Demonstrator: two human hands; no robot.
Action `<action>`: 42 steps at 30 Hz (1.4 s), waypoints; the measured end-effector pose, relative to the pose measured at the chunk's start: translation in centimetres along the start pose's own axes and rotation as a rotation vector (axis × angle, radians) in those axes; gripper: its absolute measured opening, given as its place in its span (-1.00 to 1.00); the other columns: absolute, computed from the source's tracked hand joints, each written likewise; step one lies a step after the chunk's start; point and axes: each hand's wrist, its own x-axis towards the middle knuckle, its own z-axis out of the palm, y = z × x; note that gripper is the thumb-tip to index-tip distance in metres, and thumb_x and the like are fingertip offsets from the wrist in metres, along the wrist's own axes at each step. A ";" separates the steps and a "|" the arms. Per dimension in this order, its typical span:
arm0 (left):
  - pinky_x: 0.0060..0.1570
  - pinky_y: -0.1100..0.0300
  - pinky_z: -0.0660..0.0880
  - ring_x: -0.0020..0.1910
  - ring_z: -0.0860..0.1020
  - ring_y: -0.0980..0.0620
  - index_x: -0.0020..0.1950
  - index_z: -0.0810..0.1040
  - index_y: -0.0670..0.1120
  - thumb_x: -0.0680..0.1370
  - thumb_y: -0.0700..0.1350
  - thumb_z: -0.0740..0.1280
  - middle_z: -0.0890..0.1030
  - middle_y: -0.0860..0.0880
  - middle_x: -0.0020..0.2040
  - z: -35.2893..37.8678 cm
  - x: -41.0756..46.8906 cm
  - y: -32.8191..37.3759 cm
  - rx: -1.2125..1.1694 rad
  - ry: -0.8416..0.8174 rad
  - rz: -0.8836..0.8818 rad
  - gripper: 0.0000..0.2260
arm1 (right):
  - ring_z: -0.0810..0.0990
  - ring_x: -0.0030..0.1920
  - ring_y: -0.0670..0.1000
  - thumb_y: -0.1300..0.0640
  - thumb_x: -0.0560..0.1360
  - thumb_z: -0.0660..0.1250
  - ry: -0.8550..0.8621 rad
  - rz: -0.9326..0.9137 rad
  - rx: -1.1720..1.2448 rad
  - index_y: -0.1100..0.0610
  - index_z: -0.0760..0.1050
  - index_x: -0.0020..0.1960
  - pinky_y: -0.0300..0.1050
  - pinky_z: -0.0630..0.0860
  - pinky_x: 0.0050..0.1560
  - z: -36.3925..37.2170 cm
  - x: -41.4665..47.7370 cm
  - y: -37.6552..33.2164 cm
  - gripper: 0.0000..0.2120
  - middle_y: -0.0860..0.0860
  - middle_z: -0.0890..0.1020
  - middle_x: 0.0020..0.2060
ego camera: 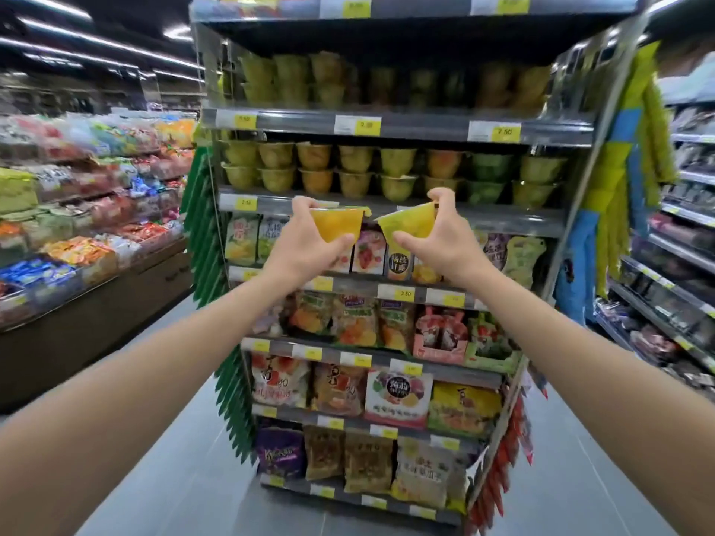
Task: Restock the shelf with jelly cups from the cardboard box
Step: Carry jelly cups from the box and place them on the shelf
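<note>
Supermarket aisles are running off on both sides of a tall grey metal shelf unit (pixel 549 220), which is standing straight ahead on the grey tiled floor (pixel 185 477). A person is reaching both bare arms up toward it. The left hand (pixel 309 245) is gripping a clear plastic jelly cup with orange filling (pixel 336 225), thumb under the base and fingers curled over the rim, holding it nearly upright. The right hand (pixel 445 236) is clamping a clear plastic jelly cup with yellow filling (pixel 408 223) in the same way, and its top is leaning toward the left cup. The two cups are hovering just beside each other, not touching, in front of the rail under the tier where stacked rows of yellow, orange and green jelly cups (pixel 394 172) are sitting two high. Yellow price tags (pixel 503 131) are lining the rails. Bright snack bags (pixel 348 323) are filling the lower tiers, and more packets are lying heaped on a sloped side display (pixel 77 210) at the left.
</note>
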 end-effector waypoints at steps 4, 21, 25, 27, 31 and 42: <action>-0.28 0.26 0.39 -0.14 0.48 -0.01 0.34 0.19 -0.14 0.49 0.01 0.42 0.41 -0.07 0.05 0.1 4.8 2.8 0.005 0.052 0.084 -0.42 | 0.51 -0.06 0.09 -0.05 0.43 0.45 0.082 -0.063 0.000 0.13 0.14 0.42 0.01 0.52 -0.04 -2.8 4.0 -0.2 -0.28 0.05 0.49 -0.02; -0.05 0.11 0.40 0.02 0.42 -0.04 0.34 0.16 -0.18 0.50 -0.02 0.42 0.36 -0.08 0.09 1.5 26.5 5.3 0.048 0.189 0.212 -0.41 | 0.44 0.05 0.06 -0.04 0.45 0.43 0.275 -0.158 0.046 0.12 0.14 0.42 -0.14 0.38 0.02 -6.1 23.7 1.0 -0.30 0.03 0.41 0.07; 0.02 0.06 0.46 -0.01 0.45 -0.04 0.34 0.15 -0.18 0.51 0.00 0.40 0.39 -0.08 0.08 2.0 30.3 4.0 0.090 0.195 0.228 -0.42 | 0.43 0.06 0.03 -0.03 0.47 0.42 0.294 -0.152 0.102 0.12 0.14 0.42 -0.15 0.36 0.02 -5.8 27.6 1.9 -0.32 0.02 0.39 0.09; 0.03 0.05 0.49 0.00 0.48 -0.04 0.36 0.15 -0.17 0.52 0.04 0.39 0.41 -0.08 0.09 2.3 32.0 3.4 0.120 0.179 0.201 -0.41 | 0.43 0.08 0.03 -0.04 0.46 0.43 0.298 -0.130 0.140 0.13 0.15 0.41 -0.14 0.39 0.03 -5.3 29.5 2.3 -0.32 0.01 0.39 0.10; 0.12 0.01 0.50 0.09 0.51 -0.06 0.43 0.10 -0.18 0.51 0.13 0.36 0.47 -0.13 0.21 3.2 35.1 2.8 0.180 0.079 0.126 -0.31 | 0.48 0.14 0.08 -0.06 0.43 0.46 0.270 -0.115 0.193 0.12 0.16 0.39 0.09 0.53 0.17 -3.8 33.5 2.7 -0.29 0.03 0.40 0.12; 0.07 0.09 0.43 0.12 0.48 -0.08 0.42 0.28 -0.18 0.42 0.23 0.42 0.49 -0.12 0.23 4.0 40.1 2.1 0.222 -0.123 -0.102 -0.26 | 0.39 0.25 0.06 0.03 0.40 0.50 0.094 0.002 0.403 0.12 0.08 0.47 -0.13 0.39 0.17 0.2 41.3 1.9 -0.18 0.06 0.38 0.27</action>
